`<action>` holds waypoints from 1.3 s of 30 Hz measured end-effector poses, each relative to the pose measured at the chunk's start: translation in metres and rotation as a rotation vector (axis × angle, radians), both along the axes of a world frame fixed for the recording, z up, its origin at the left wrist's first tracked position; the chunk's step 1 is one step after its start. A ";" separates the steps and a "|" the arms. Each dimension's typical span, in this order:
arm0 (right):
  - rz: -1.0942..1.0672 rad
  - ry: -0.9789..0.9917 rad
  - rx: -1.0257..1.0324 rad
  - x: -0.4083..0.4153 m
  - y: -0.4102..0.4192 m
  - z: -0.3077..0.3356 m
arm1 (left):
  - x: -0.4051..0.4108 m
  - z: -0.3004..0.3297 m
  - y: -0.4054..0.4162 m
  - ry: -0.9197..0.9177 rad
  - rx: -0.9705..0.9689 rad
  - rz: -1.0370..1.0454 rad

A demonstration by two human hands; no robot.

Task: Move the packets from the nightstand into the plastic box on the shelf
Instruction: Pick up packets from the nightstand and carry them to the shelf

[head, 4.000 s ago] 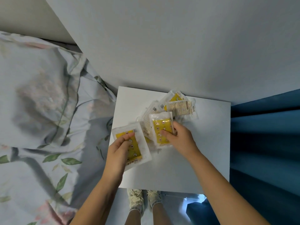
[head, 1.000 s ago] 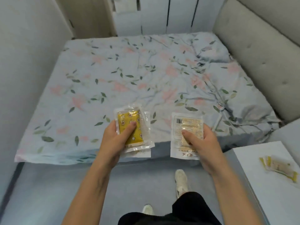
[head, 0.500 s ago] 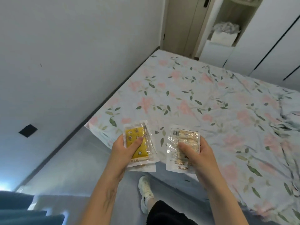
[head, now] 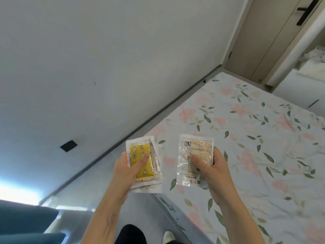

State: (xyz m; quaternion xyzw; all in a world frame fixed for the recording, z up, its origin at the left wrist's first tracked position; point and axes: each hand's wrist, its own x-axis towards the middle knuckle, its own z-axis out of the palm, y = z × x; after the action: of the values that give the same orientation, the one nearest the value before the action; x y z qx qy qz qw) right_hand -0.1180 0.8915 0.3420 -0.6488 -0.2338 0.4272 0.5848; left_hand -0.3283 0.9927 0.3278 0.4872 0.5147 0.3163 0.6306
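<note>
Below my camera lies a bed (head: 255, 138) under a pale sheet printed with pink flowers and green leaves, running along a plain white wall (head: 105, 59). A grey strip of floor (head: 84, 189) separates the two. At the far upper right stands a beige door (head: 274, 37) with a dark handle.

I see the left hand (head: 125, 170) clamped on a small stack of packets (head: 143, 163), thumb pressed on the yellow face of the top one, the other fingers hidden behind. The long axis of the stack runs away from me, tilted slightly leftward at the far end. The right hand (head: 213, 170) grips a clear packet (head: 194, 160) showing its printed back, thumb on top, fingers wrapped round the right edge; its long axis also points away (the print reads upside down from here). Both are held in the air over the near edge of the bed, side by side, not touching.

A blue upholstered shape (head: 26, 222) sits at lower left, a black square (head: 68, 146) on the wall, and a shoe (head: 168, 236) near the bottom edge.
</note>
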 end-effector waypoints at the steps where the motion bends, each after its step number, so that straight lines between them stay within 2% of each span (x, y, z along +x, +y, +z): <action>1: 0.022 0.001 -0.007 -0.001 0.020 -0.001 | -0.006 -0.002 0.016 0.017 0.001 0.025; 8: 0.090 -0.004 -0.042 -0.033 0.185 -0.017 | -0.063 -0.013 0.165 0.114 0.041 0.188; 14: 0.061 -0.016 0.012 -0.077 0.342 -0.020 | -0.096 -0.008 0.318 0.110 0.098 0.119; 18: 0.022 -0.027 0.043 -0.098 0.417 -0.011 | -0.098 0.004 0.388 0.078 0.090 0.044; 30: -0.151 -0.106 -0.018 -0.067 0.504 -0.003 | -0.036 0.018 0.505 0.014 0.100 -0.174; 39: -0.326 -0.088 -0.016 0.010 0.553 -0.010 | 0.049 0.009 0.584 -0.029 0.051 -0.333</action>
State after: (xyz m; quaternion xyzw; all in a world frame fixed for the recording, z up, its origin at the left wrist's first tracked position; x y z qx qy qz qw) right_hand -0.1076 1.4447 0.3324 -0.7009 -0.1474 0.2998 0.6302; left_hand -0.2794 1.5770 0.3372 0.5771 0.4094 0.2274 0.6690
